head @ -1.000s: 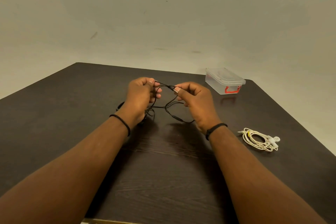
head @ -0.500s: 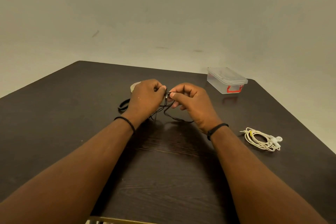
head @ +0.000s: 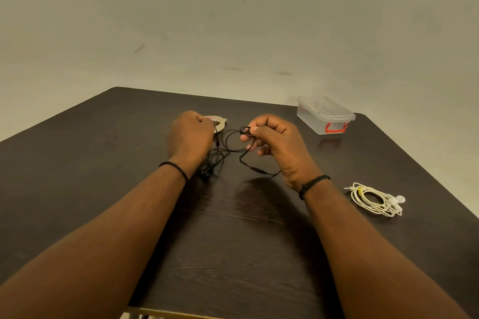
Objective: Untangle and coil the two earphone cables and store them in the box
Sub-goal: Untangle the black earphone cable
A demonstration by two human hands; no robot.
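Black earphone cable [head: 234, 149] is the one in play, strung loosely between both hands just above the dark table [head: 77, 163]. Right hand [head: 274, 142] pinches a small loop of it between thumb and forefinger, other fingers curled loosely. Left hand [head: 190, 134] is curled, knuckles toward the camera, strands trailing down beneath it to a bunched end near the wrist; exactly which strand it grips I cannot tell. A tape roll [head: 219, 123] peeks out behind that hand.

Best play here, I'd say: hold the pinched loop steady as the core and feed slack round it one turn at a time, keeping each turn even and drawing gently so the trailing bunch doesn't knot.

White earphone cable [head: 373, 199] lies coiled on the table, well right of the right wrist, not yet stored. Over to the clear box [head: 324, 116] with its red latch, at the far right corner: lid on, and nothing shows through its walls.
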